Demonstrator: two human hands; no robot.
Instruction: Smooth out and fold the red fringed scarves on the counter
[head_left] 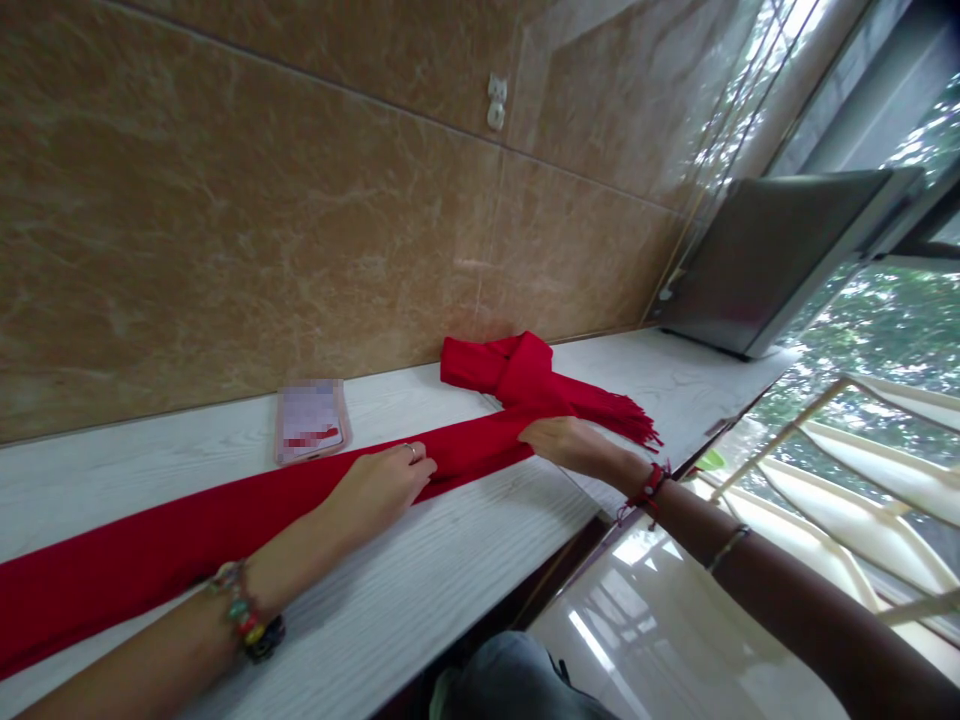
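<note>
A long red scarf (187, 540) runs across the white tabletop, folded lengthwise into a narrow band. Its far part lies bunched and crossed over itself near the wall, with a fringed end pointing right. My left hand (386, 482), with a ring on one finger, is closed on the middle of the band, fingertips curled into the fabric. Farther right, my right hand (566, 444) pinches the band's near edge just before the bunched part. Its fingertips are partly hidden by the hand itself. The scarf's left end runs out of view.
A phone (311, 422) lies behind the scarf, near the brown marble wall (300, 200). A grey box-shaped appliance (776, 260) stands at the far right end of the table. Beyond the table's edge is a cream rack (840, 480) by the window.
</note>
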